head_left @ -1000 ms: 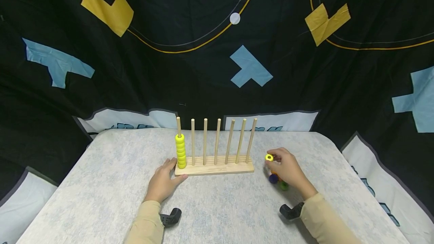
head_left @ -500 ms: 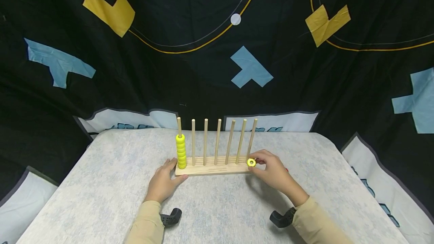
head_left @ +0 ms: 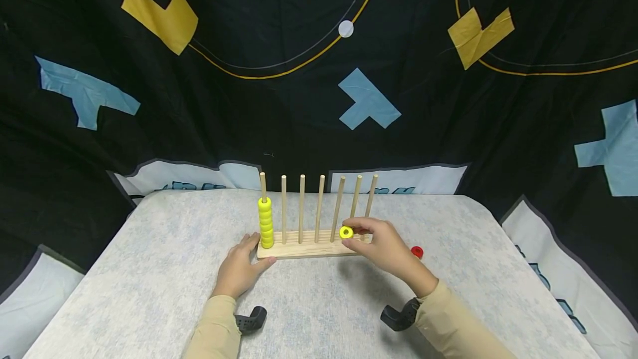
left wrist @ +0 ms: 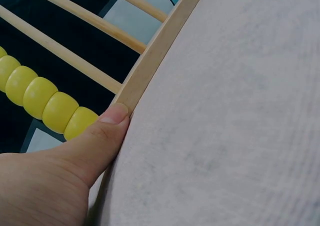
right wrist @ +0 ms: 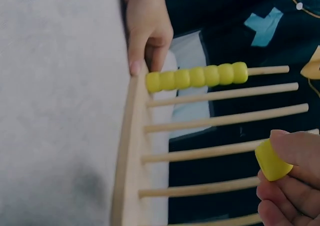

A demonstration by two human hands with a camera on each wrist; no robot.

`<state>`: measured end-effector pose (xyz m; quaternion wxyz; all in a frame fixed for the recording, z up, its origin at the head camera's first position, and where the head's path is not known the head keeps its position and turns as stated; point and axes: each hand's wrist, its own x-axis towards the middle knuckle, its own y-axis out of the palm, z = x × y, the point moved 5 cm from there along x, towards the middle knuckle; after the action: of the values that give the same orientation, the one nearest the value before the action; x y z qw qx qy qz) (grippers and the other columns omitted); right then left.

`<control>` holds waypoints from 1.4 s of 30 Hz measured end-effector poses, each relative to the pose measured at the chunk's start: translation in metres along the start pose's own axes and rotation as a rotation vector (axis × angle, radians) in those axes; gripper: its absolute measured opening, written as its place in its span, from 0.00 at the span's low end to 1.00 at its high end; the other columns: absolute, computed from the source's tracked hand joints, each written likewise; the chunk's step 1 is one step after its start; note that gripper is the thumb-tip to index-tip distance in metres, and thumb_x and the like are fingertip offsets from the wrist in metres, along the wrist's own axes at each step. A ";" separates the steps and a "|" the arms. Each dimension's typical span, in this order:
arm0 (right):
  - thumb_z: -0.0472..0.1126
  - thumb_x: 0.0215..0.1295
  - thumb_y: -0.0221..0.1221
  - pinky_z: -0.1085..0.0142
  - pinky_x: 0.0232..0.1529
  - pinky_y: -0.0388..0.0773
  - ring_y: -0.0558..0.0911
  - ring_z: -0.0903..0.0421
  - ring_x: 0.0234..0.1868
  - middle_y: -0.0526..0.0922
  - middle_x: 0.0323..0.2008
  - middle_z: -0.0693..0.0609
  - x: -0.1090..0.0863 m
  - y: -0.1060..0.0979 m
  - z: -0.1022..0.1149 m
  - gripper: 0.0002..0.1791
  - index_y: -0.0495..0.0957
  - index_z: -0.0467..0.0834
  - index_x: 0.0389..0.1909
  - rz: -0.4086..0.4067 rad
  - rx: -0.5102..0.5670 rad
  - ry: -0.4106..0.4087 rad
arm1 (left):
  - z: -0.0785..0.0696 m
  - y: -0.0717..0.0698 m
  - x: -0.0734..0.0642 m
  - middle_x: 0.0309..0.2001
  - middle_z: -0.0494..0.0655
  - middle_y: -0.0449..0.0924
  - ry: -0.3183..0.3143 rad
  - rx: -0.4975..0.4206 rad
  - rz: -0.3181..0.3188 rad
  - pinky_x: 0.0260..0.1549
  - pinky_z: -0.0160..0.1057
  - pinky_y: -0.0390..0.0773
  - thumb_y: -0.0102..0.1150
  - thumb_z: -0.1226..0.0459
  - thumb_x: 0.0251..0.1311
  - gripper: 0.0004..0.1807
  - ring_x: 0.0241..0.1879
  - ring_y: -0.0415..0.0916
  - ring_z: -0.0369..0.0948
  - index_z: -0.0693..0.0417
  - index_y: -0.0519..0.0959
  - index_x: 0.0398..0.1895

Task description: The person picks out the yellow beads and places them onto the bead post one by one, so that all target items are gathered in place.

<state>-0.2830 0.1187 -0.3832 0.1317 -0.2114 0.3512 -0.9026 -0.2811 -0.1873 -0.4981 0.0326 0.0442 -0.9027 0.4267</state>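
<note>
A wooden peg rack (head_left: 314, 249) stands on the table with a row of upright pegs. Yellow beads (head_left: 266, 223) fill most of the leftmost peg; the other pegs carry none. At the rack's left end, my left hand (head_left: 237, 271) grips the base, its thumb (left wrist: 112, 117) along the front edge and its fingers around the far side. My right hand (head_left: 387, 251) pinches a single yellow bead (right wrist: 272, 161) between thumb and fingers, its hole facing the head camera. This hand is in front of the rack's right half and hides the lower part of the rightmost pegs.
A red bead (head_left: 417, 252) lies on the table (head_left: 309, 314) just right of my right wrist. Behind the table hangs a black cloth (head_left: 279, 126) with yellow and blue shapes. Each wrist wears a black camera mount.
My right hand has carried the yellow bead leftward from the right of the rack to before its right pegs. The red bead has come into view. My left hand stays put.
</note>
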 end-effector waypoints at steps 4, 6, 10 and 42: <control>0.43 0.60 0.70 0.53 0.52 0.84 0.85 0.55 0.49 0.87 0.51 0.53 0.009 -0.001 0.014 0.20 0.83 0.45 0.54 -0.010 0.009 -0.074 | 0.001 0.000 0.000 0.75 0.60 0.59 -0.008 -0.003 0.003 0.69 0.67 0.59 0.67 0.45 0.58 0.46 0.75 0.54 0.61 0.59 0.62 0.74; 0.42 0.59 0.70 0.54 0.51 0.84 0.85 0.55 0.49 0.87 0.51 0.53 0.014 -0.002 0.022 0.21 0.83 0.45 0.54 -0.016 0.007 -0.098 | 0.001 0.000 0.000 0.75 0.59 0.59 -0.011 -0.003 0.006 0.70 0.67 0.59 0.67 0.46 0.58 0.46 0.75 0.54 0.60 0.58 0.62 0.74; 0.41 0.58 0.71 0.54 0.51 0.85 0.85 0.55 0.48 0.87 0.51 0.52 0.024 -0.005 0.035 0.22 0.83 0.42 0.54 -0.030 0.004 -0.144 | 0.001 -0.001 0.000 0.75 0.59 0.59 -0.008 -0.002 0.005 0.69 0.67 0.59 0.67 0.46 0.59 0.46 0.75 0.54 0.60 0.58 0.62 0.74; 0.39 0.61 0.69 0.67 0.52 0.84 0.82 0.59 0.45 0.82 0.49 0.53 0.094 -0.012 0.088 0.19 0.82 0.42 0.53 -0.090 0.066 -0.229 | 0.002 0.002 0.001 0.75 0.58 0.59 -0.007 -0.009 0.000 0.70 0.66 0.58 0.67 0.44 0.57 0.47 0.76 0.54 0.60 0.57 0.63 0.74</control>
<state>-0.3249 0.0399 -0.2897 0.1371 -0.3241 0.2942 -0.8886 -0.2825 -0.1882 -0.5008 0.0294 0.0454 -0.9046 0.4227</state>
